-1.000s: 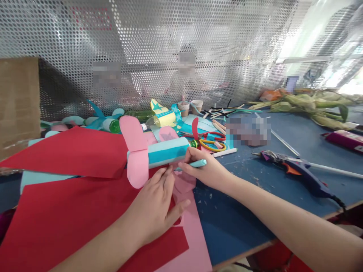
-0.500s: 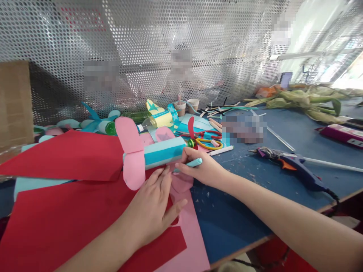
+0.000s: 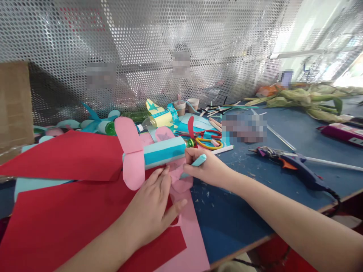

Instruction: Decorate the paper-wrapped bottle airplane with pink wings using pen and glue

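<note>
My right hand (image 3: 208, 168) grips a light-blue marker pen (image 3: 199, 160) and bears its lower end down over a pink paper piece (image 3: 181, 183). My left hand (image 3: 154, 204) lies flat, fingers stretched out, its fingertips at the left edge of that pink piece and its thumb spread apart. Beneath it are sheets of red paper (image 3: 70, 226) and a larger pink sheet (image 3: 195, 241). Just beyond both hands rests a bottle wrapped in blue paper (image 3: 164, 152), with a green cap and pink paper wings (image 3: 133, 170) at its left end. The pen's tip is hidden by my fingers.
Scissors with yellow handles (image 3: 210, 143) lie behind my right hand, beside a white marker (image 3: 224, 149). A blue glue gun (image 3: 295, 166) is at the right. Paper cups (image 3: 193, 105), corn husks (image 3: 306, 99) and a perforated metal wall (image 3: 147, 45) stand behind.
My right hand has shifted slightly to the right with the marker pen, uncovering more of the pink piece. The left hand stays in place.
</note>
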Demonstrator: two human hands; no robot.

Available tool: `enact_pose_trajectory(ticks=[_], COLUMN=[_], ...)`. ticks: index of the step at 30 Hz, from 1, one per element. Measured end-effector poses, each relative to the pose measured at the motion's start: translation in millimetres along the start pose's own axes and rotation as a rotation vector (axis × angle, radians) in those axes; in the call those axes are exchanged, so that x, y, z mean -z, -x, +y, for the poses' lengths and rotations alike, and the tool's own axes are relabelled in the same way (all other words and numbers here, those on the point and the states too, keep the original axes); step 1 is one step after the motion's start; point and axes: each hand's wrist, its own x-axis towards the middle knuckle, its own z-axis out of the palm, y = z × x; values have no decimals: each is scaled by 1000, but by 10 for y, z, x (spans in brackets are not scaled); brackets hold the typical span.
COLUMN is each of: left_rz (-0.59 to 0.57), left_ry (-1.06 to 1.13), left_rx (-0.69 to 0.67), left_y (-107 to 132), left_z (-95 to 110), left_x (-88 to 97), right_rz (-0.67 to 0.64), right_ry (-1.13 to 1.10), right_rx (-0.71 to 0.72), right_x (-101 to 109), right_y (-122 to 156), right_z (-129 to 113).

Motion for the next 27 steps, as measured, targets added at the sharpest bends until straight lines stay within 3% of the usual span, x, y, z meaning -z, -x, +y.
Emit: enact_pose_trajectory(ticks=[5, 11, 27], left_rz=[11, 27, 52], left_ry=[-9, -9, 53], left_rx=[-15, -2, -10], left_y=[-5, -5, -5], left_z=[6, 15, 14], left_x=[5, 9, 5], right_rz=[-2, 218, 104], right_ry=[-1, 87, 166], right_rx=[-1, -39, -35], right_x=[68, 219, 180], right_y=[15, 9, 29], right_z=[-19, -66, -21])
